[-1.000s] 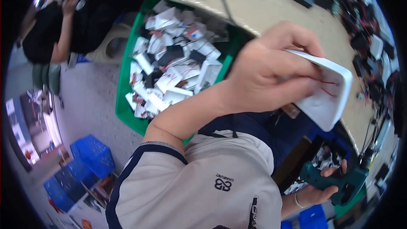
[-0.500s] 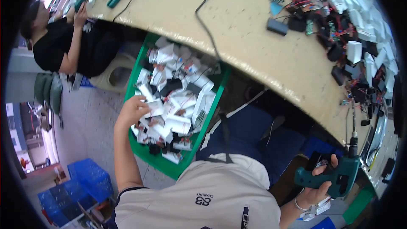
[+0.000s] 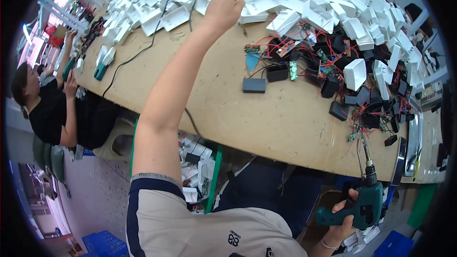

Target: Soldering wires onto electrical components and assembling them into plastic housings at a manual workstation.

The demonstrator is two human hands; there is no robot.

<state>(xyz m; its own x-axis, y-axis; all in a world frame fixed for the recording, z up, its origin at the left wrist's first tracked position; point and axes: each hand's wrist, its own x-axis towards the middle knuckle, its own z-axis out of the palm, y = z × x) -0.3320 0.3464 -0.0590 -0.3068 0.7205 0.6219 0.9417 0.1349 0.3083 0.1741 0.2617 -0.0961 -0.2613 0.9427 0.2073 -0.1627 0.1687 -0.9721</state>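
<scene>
My left arm stretches across the table, and my left hand (image 3: 224, 10) is at the near edge of a heap of white plastic housings (image 3: 262, 1). Its fingers are curled, and what they hold, if anything, is hidden by the hand. At the lower right, my right hand (image 3: 343, 221) is wrapped round the handle of a green pistol-shaped soldering gun (image 3: 369, 204). The gun's thin metal tip points up over the table's edge, close to a small green circuit board (image 3: 352, 137) with wires.
Black boxes (image 3: 277, 73), circuit boards and red wires lie in a tangle before the housings. A black cable (image 3: 161, 33) crosses the table (image 3: 214, 100). Beneath my left arm stands a green crate (image 3: 215, 176) of white parts. Another person (image 3: 47, 109) works at the left.
My left hand has left the crate and reached up and far across the table to the white heap. The view has shifted upward; my right hand still holds the soldering gun.
</scene>
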